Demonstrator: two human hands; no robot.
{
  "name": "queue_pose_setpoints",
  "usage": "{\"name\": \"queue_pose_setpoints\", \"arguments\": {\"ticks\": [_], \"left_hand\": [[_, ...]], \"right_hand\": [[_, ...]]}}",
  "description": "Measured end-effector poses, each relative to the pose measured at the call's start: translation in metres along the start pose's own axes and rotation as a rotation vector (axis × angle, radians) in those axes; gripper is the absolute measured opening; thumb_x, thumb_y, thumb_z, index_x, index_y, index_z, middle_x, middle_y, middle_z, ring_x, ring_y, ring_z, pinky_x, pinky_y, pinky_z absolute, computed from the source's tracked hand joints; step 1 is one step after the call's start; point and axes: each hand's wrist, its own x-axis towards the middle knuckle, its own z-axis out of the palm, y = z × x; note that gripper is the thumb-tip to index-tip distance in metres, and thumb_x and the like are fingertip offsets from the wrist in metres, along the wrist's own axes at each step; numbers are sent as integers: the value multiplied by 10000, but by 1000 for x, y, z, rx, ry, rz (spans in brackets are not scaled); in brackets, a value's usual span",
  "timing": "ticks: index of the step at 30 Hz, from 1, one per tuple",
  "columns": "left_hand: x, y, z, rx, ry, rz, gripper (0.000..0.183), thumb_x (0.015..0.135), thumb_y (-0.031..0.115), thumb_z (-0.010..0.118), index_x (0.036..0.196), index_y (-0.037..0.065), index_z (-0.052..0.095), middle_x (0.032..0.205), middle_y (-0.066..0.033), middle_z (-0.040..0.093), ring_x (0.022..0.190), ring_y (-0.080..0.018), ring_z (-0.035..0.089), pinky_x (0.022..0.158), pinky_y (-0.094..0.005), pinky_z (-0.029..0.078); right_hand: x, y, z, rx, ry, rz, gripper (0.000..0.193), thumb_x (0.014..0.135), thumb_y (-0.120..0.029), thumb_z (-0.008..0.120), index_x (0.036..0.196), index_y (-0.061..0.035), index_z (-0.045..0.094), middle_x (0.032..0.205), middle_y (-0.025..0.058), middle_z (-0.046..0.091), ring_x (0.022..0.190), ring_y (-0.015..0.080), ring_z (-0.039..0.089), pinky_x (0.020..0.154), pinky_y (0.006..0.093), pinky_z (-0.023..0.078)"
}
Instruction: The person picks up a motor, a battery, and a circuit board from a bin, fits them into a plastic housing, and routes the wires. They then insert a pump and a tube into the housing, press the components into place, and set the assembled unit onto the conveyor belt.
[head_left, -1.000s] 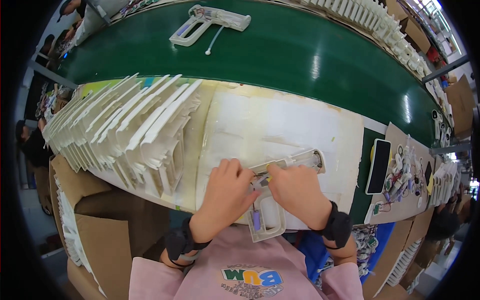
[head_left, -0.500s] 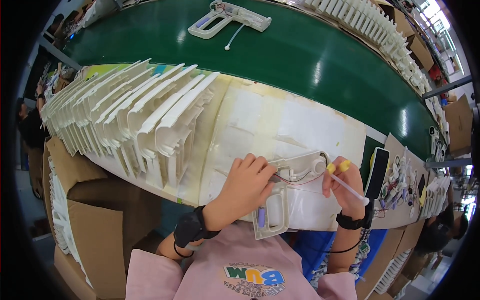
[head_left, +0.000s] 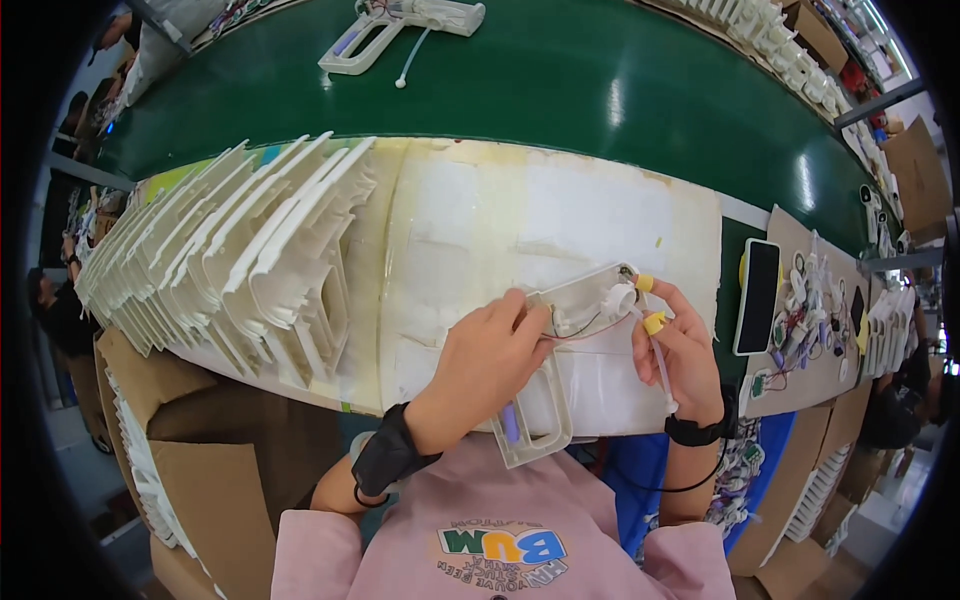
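A white pistol-shaped plastic housing half (head_left: 556, 410) lies on the work board in front of me, its handle loop toward my body. My left hand (head_left: 495, 350) is closed over its middle, hiding part of it. Thin red and black wires (head_left: 590, 332) run out from beside those fingers, and a purple cylinder (head_left: 511, 422) sits in the handle. At the barrel end is a round white part (head_left: 617, 300). My right hand (head_left: 682, 350), with yellow covers on two fingertips, is closed on a thin white tube (head_left: 661, 368); its index fingertip is at the housing's end.
A row of white housing shells (head_left: 230, 250) stands on the left. Beyond the board, a green belt (head_left: 540, 90) carries another assembled housing (head_left: 362, 45). A black phone (head_left: 758, 297) and wired parts (head_left: 808, 310) lie to the right. An open cardboard box (head_left: 210, 490) is lower left.
My right hand has moved in to the round part and the housing's end, and the tube now hangs more steeply. My left hand keeps its hold. The whole view has shifted slightly.
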Motion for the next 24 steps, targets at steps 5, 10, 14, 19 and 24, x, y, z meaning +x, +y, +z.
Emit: {"name": "queue_pose_setpoints", "arguments": {"ticks": [5, 10, 14, 19, 24], "left_hand": [[2, -5, 11, 47, 37, 96, 309, 731, 90, 732, 987, 45, 565, 961, -91, 586, 749, -254, 631, 627, -340, 520], [1, 0, 13, 57, 31, 111, 306, 706, 97, 727, 962, 62, 564, 954, -78, 580, 688, -249, 623, 586, -352, 519], [2, 8, 8, 153, -2, 36, 283, 696, 107, 727, 933, 69, 578, 894, -63, 555, 652, -236, 612, 539, -342, 503], [5, 17, -1, 40, -21, -37, 227, 714, 146, 740, 864, 75, 585, 812, -51, 520, 711, -217, 591, 616, -367, 487], [5, 8, 17, 103, 131, 52, 170, 768, 150, 735, 783, 58, 593, 840, -58, 533, 863, -256, 498, 823, -423, 381]], "right_hand": [[-4, 2, 1, 22, -45, 24, 452, 940, -87, 503, 1379, -20, 419, 686, 83, 586, 474, 145, 534, 429, 249, 403], [-5, 5, 4, 27, -38, 32, 479, 944, -87, 497, 1407, -32, 388, 680, 81, 575, 463, 142, 519, 420, 246, 390], [-7, 7, 5, 48, -44, -5, 494, 953, -76, 472, 1431, -41, 354, 672, 79, 560, 463, 139, 516, 412, 236, 373], [-9, 13, 4, 26, 4, -2, 444, 969, -81, 465, 1404, -24, 402, 626, 81, 525, 386, 115, 430, 377, 211, 339], [-12, 17, 0, 71, -4, 16, 424, 973, -82, 452, 1390, -12, 433, 621, 76, 523, 386, 105, 422, 377, 207, 336]]}}
